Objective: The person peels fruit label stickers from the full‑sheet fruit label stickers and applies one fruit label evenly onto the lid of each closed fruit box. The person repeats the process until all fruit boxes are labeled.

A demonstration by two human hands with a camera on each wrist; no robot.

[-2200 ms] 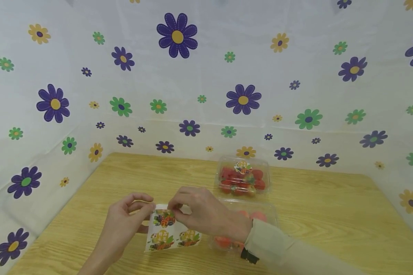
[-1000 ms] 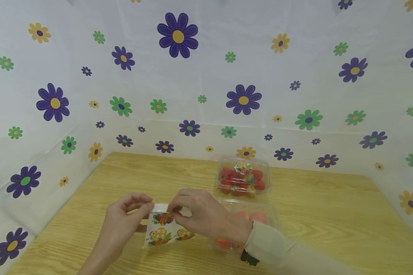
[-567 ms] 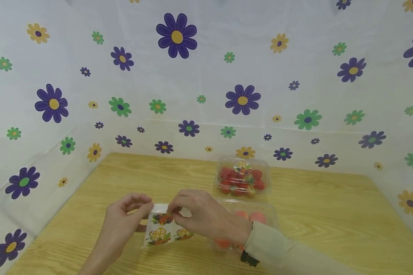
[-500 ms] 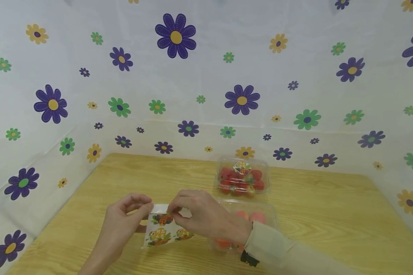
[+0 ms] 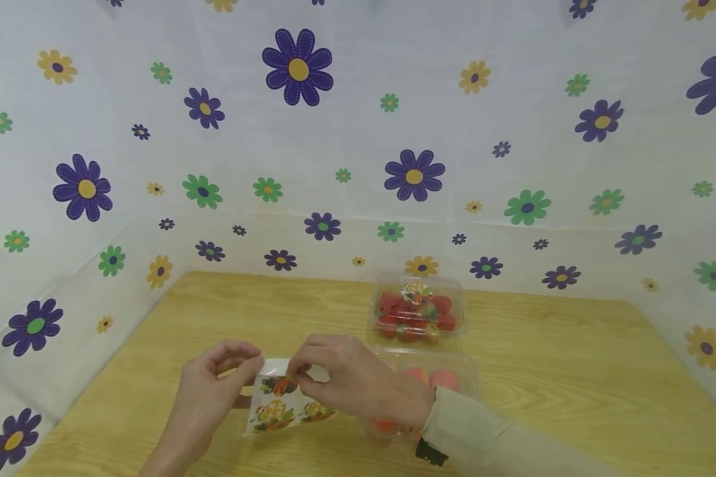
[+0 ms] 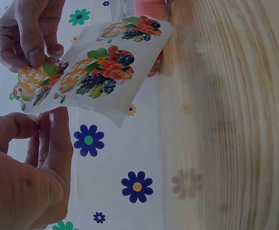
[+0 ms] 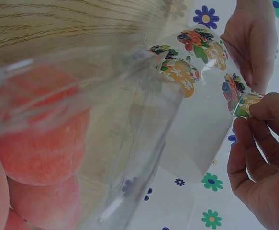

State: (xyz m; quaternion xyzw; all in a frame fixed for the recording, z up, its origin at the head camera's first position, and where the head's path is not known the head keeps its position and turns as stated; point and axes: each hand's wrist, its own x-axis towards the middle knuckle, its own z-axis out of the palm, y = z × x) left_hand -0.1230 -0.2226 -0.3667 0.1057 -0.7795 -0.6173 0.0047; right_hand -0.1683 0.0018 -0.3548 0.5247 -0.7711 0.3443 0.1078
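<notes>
Well, I see the left hand point(image 5: 209, 391) and right hand point(image 5: 358, 381) both pinching the fruit-sticker sheet point(image 5: 283, 402); the peach clamshell point(image 5: 469, 377) lies to its right, nearer the right hand.

Glossy sticker sheet point(image 5: 282, 401), plastic boxes point(image 5: 447, 289), wood-grain table point(image 5: 561, 364)

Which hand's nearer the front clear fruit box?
Right. The right hand, gripping the sticker sheet, is at the left side of the front clear fruit box, partly covering it in the head view; the left hand is farther left, at the sheet's upper left.
</notes>
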